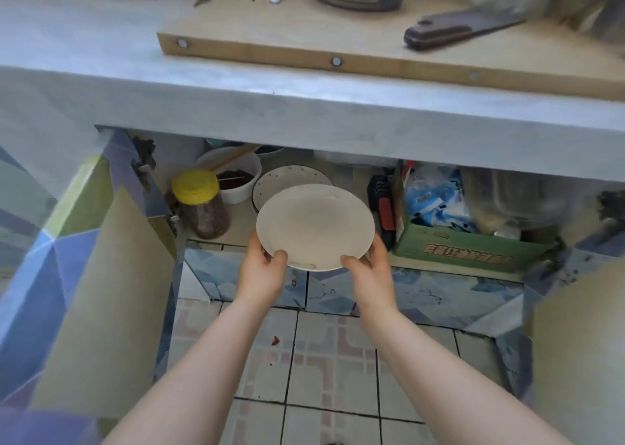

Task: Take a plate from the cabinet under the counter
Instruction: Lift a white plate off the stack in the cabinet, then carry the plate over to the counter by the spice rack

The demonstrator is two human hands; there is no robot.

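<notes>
A plain white plate (314,224) is held level in front of the open cabinet (338,177) under the grey counter (236,106). My left hand (262,268) grips its near left rim, thumb on top. My right hand (368,268) grips its near right rim the same way. Behind it, on the cabinet shelf, lies a speckled plate (287,179), partly hidden by the held plate.
On the shelf stand a yellow-lidded jar (201,204), a white bowl (236,177) with chopsticks, and a green cardboard box (463,245) with blue packets. Both cabinet doors (101,292) hang open at left and right. A cutting board (338,35) with a cleaver (453,30) lies on the counter.
</notes>
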